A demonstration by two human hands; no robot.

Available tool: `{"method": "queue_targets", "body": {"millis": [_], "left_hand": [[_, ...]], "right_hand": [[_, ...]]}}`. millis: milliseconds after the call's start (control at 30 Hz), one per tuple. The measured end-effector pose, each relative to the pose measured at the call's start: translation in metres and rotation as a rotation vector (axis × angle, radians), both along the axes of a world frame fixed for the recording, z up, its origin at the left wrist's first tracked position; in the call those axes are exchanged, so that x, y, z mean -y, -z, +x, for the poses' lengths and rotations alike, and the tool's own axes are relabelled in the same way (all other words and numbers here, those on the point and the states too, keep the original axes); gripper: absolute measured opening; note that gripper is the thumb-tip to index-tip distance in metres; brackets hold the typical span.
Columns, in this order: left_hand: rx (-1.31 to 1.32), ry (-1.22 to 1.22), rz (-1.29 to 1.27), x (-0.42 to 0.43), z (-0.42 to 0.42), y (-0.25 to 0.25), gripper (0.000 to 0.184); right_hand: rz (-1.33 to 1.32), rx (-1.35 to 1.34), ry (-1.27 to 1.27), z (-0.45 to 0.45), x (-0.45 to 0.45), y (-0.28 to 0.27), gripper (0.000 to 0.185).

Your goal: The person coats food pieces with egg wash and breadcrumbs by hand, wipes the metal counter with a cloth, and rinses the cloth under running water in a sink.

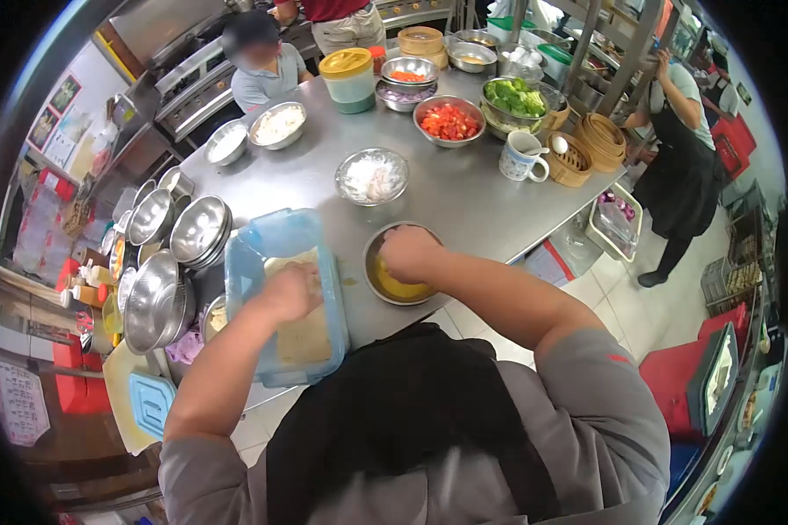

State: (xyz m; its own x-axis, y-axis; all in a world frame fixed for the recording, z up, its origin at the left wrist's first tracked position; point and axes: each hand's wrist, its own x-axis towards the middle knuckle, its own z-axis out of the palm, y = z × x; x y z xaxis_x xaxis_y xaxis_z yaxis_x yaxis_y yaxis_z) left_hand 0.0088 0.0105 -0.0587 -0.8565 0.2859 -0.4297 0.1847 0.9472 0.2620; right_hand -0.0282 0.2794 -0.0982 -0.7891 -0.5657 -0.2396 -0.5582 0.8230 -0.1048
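Kitchen: metal desk [473,210] in the middle, cooking range [188,92] at the far left, a person in a black apron [678,166] standing at the far right.
Left hand [293,293]: fingers bent downward inside the blue container, tips hidden; cannot tell whether they pinch anything.
Right hand [409,252]: fingers bunched, lowered into the bowl of yellow liquid; cannot tell what, if anything, they grip.
Blue container [276,226]: near edge of the desk, left, with pale flat sheets [302,343] lying under and near the left hand.
Bowl of yellow liquid [369,280]: near edge, just right of the blue container.
Bowl of white stuff [375,202]: beyond both hands.
Stacked metal bowls [200,229]: left of the blue container.
Bowl of red pieces [451,143]: farther, toward the right.
Mug [518,164]: right side, beside a bamboo steamer [569,162].
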Motion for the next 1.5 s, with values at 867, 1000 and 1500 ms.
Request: {"method": "queue_targets", "body": {"millis": [867, 1000, 1500], "left_hand": [[-0.223, -0.343, 0.293, 0.003, -0.002, 0.015, 0.035], [0.091, -0.725, 0.841, 0.009, 0.006, -0.042, 0.034], [-0.54, -0.409, 0.626, 0.035, 0.02, -0.086, 0.043]], "right_hand": [[-0.369, 0.047, 0.207, 0.018, -0.051, -0.092, 0.033], [-0.412, 0.008, 0.172, 0.016, -0.045, -0.098, 0.031], [-0.457, -0.27, -0.13, 0.0, 0.041, -0.225, 0.027]]}}
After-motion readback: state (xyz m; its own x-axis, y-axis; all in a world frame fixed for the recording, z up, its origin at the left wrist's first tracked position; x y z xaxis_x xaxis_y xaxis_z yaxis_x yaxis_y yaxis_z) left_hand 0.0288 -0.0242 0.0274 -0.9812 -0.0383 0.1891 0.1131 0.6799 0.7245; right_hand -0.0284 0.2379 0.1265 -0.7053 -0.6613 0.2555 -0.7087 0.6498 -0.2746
